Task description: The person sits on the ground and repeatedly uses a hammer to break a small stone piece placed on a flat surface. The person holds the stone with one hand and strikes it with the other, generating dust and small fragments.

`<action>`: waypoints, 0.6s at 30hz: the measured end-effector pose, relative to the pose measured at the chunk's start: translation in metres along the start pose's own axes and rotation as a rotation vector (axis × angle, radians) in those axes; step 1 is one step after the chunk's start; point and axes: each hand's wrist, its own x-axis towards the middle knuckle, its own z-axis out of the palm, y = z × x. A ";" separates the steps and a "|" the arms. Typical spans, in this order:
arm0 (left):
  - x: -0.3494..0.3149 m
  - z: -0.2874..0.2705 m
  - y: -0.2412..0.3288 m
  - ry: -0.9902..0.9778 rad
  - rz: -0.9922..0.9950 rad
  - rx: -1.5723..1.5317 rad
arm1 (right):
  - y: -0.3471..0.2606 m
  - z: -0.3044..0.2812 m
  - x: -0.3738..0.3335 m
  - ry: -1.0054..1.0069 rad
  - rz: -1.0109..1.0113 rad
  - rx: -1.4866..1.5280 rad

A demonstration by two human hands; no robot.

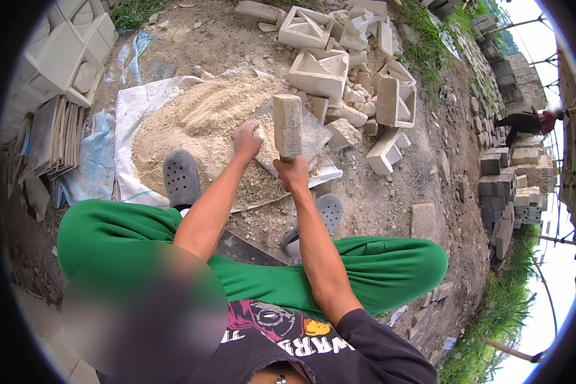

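My right hand (292,174) is wrapped round the handle of a mallet. Its blocky, dust-covered head (288,125) stands up above the fist, over a flat grey slab (315,133). Just left of it, my left hand (248,140) is closed at the slab's left edge; something pale shows at its fingers, too small to name. Under and beside the slab spreads a heap of tan, crushed powder and grit (198,118). The heap lies on a white woven sack (127,137).
Broken cream block moulds (319,73) and rubble (344,133) lie beyond the slab to the right. My grey clogs (181,176) flank the heap. Stacked thin boards (57,134) and pale blocks (86,73) stand left. Another person (525,123) is far right, near stacked bricks (498,185).
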 end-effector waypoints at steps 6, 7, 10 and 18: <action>0.002 -0.005 0.004 -0.056 -0.075 -0.117 | 0.026 0.008 -0.001 -0.233 0.366 0.024; 0.002 -0.008 0.003 -0.059 -0.106 -0.143 | 0.023 0.007 0.002 -0.170 0.317 0.023; 0.001 -0.008 0.007 -0.041 -0.046 -0.083 | 0.023 -0.004 0.016 -0.029 0.230 0.062; 0.000 -0.007 0.021 -0.106 -0.210 -0.034 | 0.042 -0.068 0.089 -0.087 0.250 -0.210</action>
